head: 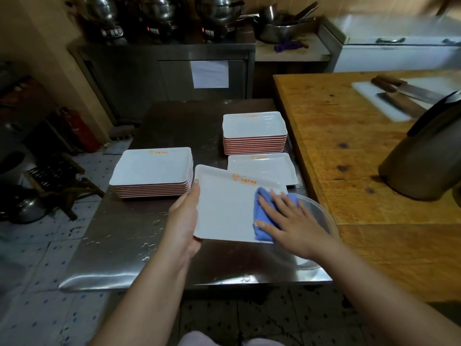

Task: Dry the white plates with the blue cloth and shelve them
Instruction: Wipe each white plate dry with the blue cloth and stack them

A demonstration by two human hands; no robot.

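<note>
White plate (224, 211), rectangular with an orange mark at its far edge, held tilted above the near part of the steel table (119, 245). Gripped along its left edge by the left hand (184, 216), thumb over the rim, fingers presumably curled beneath, though hidden. Pressed on its right half by the right hand (287, 221), fingers spread flat over the folded blue cloth (262, 221). Beneath the right side, a clear bowl (321, 221), partly covered. To the left, one stack of plates (152, 171); at the far right, a second stack (254, 131), with a single plate (262, 168) just near of it.

Risks, as judged: only one edge held, so a hard wipe could lever the plate out of the left grip. Water beads on the table, likely slick underfoot for anything set down. A dropped plate could strike the bowl or the left stack close by.
</note>
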